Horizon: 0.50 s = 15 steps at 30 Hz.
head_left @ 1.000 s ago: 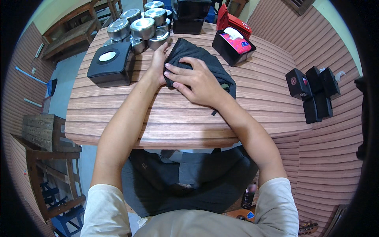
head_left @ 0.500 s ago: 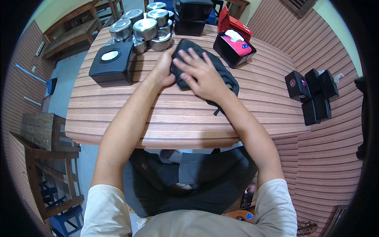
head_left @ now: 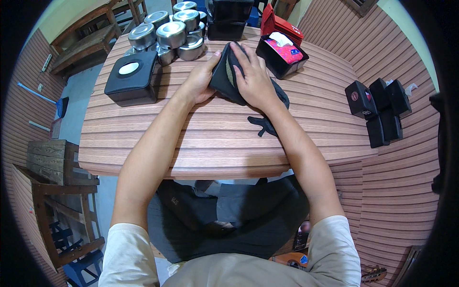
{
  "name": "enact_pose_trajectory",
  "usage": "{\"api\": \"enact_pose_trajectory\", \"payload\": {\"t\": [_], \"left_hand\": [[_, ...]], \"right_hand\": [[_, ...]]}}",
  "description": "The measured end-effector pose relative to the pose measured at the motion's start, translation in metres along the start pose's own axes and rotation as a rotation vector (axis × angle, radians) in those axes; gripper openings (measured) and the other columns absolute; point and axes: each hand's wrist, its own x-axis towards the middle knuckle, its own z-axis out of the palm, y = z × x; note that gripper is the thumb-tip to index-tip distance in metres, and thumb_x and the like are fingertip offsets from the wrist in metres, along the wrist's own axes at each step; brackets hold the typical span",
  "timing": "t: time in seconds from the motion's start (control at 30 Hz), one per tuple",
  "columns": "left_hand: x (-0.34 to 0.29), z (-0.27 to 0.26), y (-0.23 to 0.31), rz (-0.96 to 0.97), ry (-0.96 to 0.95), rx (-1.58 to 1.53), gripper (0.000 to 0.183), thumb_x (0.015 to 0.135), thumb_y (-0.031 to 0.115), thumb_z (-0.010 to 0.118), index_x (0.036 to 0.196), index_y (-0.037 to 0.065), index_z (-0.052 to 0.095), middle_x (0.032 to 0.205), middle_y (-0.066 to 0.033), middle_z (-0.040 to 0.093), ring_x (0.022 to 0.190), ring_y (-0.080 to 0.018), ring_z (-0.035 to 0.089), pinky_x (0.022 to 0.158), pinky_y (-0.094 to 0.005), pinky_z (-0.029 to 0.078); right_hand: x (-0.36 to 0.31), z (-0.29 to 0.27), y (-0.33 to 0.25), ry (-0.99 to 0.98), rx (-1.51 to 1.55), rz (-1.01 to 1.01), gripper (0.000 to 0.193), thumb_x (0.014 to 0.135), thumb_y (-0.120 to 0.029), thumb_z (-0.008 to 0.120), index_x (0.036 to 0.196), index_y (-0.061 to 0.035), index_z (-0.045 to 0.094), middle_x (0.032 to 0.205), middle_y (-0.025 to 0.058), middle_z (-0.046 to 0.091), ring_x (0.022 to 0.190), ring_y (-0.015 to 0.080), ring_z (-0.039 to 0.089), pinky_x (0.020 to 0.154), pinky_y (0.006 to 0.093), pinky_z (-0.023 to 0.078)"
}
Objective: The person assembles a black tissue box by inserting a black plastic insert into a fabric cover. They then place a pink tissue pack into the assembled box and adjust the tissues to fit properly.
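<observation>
A folded black cloth [head_left: 228, 76] with a dangling strap [head_left: 264, 125] lies on the wooden table [head_left: 201, 138]. My left hand [head_left: 203, 79] grips its left edge and lifts that side a little. My right hand [head_left: 252, 74] lies on top of the bundle, fingers curled over its far end. Both forearms reach up from the lower edge across the table.
A black tissue box [head_left: 132, 79] sits at the left. Several round metal tins [head_left: 172, 33] stand at the back, with black boxes [head_left: 229, 16] beside them. A red-lidded box of tissues [head_left: 282, 48] is right of my hands. Small black boxes [head_left: 377, 107] lie at the far right.
Both hands have slid with the cloth toward the far side of the table. The cloth has been gathered into a tighter bundle, and its left edge now lifts off the table.
</observation>
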Motion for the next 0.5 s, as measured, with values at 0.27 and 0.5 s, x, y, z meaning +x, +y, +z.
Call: {"api": "enact_pose_trajectory", "payload": {"t": [0.27, 0.5], "left_hand": [[-0.020, 0.006, 0.023, -0.018, -0.133, 0.031, 0.057, 0.116, 0.046, 0.045, 0.148, 0.000, 0.059, 0.130, -0.0206, 0.074, 0.114, -0.0290, 0.075, 0.104, -0.0429, 0.061], [-0.012, -0.002, 0.019, -0.036, -0.223, 0.014, 0.059, 0.115, 0.047, 0.047, 0.145, -0.002, 0.060, 0.132, -0.0251, 0.072, 0.118, -0.0346, 0.073, 0.106, -0.0472, 0.059]], "right_hand": [[0.000, -0.013, 0.014, 0.078, 0.287, 0.233, 0.025, 0.110, -0.013, 0.053, 0.130, -0.0028, 0.064, 0.106, 0.0247, 0.071, 0.095, 0.0300, 0.072, 0.091, 0.0421, 0.055], [-0.002, -0.012, 0.036, 0.199, 0.666, 0.239, 0.027, 0.112, -0.008, 0.046, 0.121, 0.0041, 0.069, 0.102, 0.0222, 0.077, 0.097, 0.0311, 0.075, 0.087, 0.0391, 0.057]]}}
